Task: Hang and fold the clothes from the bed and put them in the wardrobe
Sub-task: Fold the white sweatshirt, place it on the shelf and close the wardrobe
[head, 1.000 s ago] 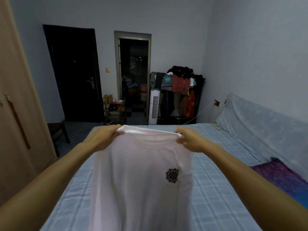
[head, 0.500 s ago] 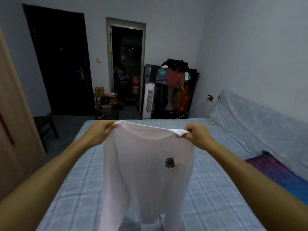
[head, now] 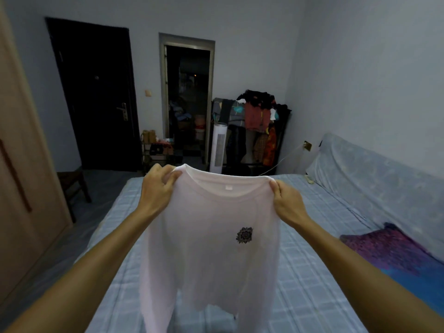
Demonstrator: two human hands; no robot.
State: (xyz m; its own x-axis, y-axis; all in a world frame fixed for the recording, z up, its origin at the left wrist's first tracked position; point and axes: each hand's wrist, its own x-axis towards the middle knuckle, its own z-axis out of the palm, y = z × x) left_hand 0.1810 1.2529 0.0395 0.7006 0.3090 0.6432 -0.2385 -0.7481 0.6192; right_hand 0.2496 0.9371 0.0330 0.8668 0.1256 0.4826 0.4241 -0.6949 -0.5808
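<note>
Since the earlier frames the shirt (head: 211, 236) had been raised and its neckline spread wider, so that the collar opening and its inner label were now shown; the view had also been tilted up a little. The bed (head: 312, 272), covered in a blue checked sheet, was seen beneath the shirt, with a wardrobe (head: 21, 164) at the left edge, its door apparently closed. A purple pillow (head: 384, 248) was laid at the right of the bed, well apart from the shirt. The shirt was held in the air above the bed, hanging free, with a small dark emblem (head: 244, 235) displayed on its chest. The left shoulder was pinched by the left hand (head: 157, 191), whose grip was clenched on the fabric; the right shoulder was grasped in the same way by the right hand (head: 287, 200). The garment was judged to have been opened out for inspection, so that folding or hanging could be begun; no hanger was seen, and nothing had yet been put in the wardrobe.
</note>
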